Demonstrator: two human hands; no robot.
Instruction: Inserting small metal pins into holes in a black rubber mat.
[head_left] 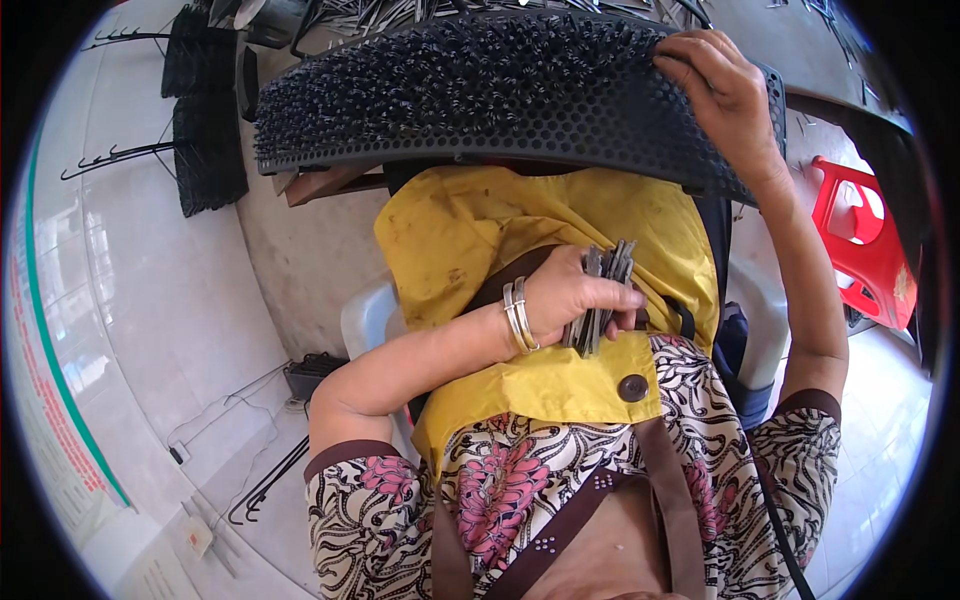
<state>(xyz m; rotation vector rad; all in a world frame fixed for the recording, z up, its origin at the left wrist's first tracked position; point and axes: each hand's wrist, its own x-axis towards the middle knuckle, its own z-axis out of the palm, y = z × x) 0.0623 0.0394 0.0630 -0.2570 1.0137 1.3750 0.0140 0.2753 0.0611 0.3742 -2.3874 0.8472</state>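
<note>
My left hand [562, 294] is closed around a bundle of thin grey metal strips [592, 335], held low over my yellow apron [450, 215]. The strips poke out above and below my fingers. A long, curved black perforated panel [590, 138] stretches across in front of me. Dark thin pieces [420, 75] stand packed in its holes over the left and middle, while bare holes show along the near edge and toward the right. Over the panel's right part is my right hand [728, 88], its fingers bent and drawn together near the surface. Whatever its fingertips hold is too small to make out.
More loose strips [390, 12] lie scattered beyond the panel. Black racks with hooked rods [205, 150] stand against the left wall. A red plastic stool [865, 245] is at the right. Thin cables [235, 400] and a black box [315, 375] lie at lower left.
</note>
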